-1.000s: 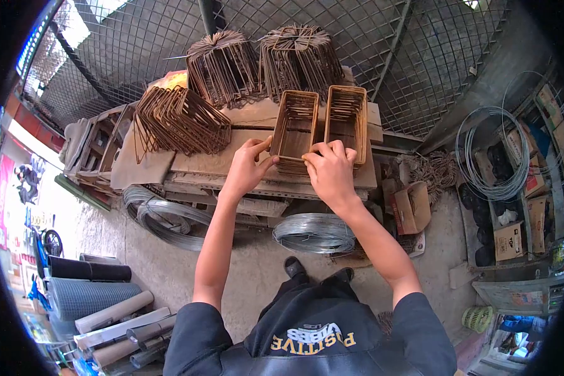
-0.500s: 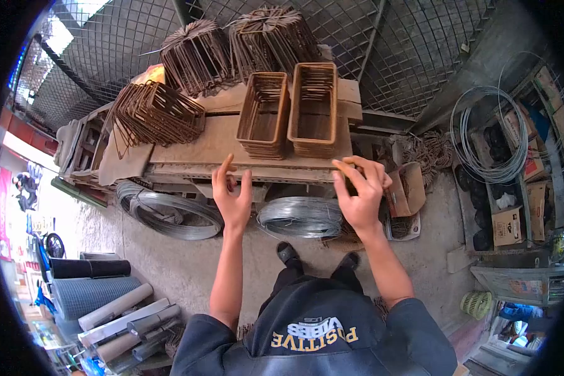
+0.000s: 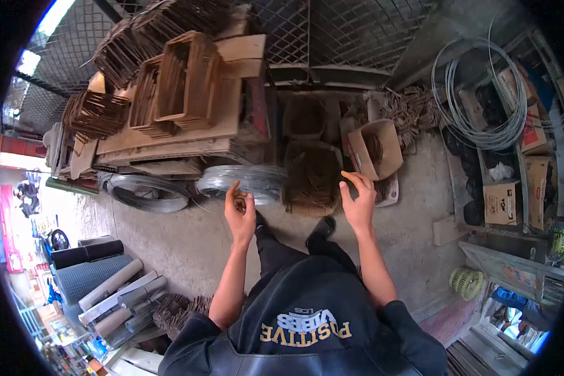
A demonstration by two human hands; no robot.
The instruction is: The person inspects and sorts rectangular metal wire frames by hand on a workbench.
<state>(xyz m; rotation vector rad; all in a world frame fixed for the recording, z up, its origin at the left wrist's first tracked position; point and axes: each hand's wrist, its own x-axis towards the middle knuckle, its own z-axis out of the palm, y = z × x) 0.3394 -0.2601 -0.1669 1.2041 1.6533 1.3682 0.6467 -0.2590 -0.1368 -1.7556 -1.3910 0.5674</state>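
Observation:
My left hand (image 3: 240, 216) is raised before the wire coil (image 3: 244, 182), fingers curled apart and holding nothing. Over the floor to the right, my right hand (image 3: 358, 199) has thumb and fingers apart, with nothing between them. It is nearest the open cardboard box (image 3: 391, 149). Two stacks of rusty rectangular wire frames, the taller one (image 3: 188, 81) and a lower one (image 3: 145, 100), stand on the wooden table (image 3: 232, 100) at the upper left, away from both hands. More bent rusty frames (image 3: 97, 114) lie at the table's left end.
Another wire coil (image 3: 147, 193) lies below the table. A brown sack (image 3: 312, 175) stands on the floor ahead. Wire loops (image 3: 479, 94) hang at the right, near a shelf with boxes (image 3: 501, 203). Mesh rolls (image 3: 94, 282) lie lower left; a green basket (image 3: 465, 283) is lower right.
The view has shifted right, so the table and frame stacks now appear farther left. My feet have moved. Both hands have come slightly lower, the left one with its fingers more curled.

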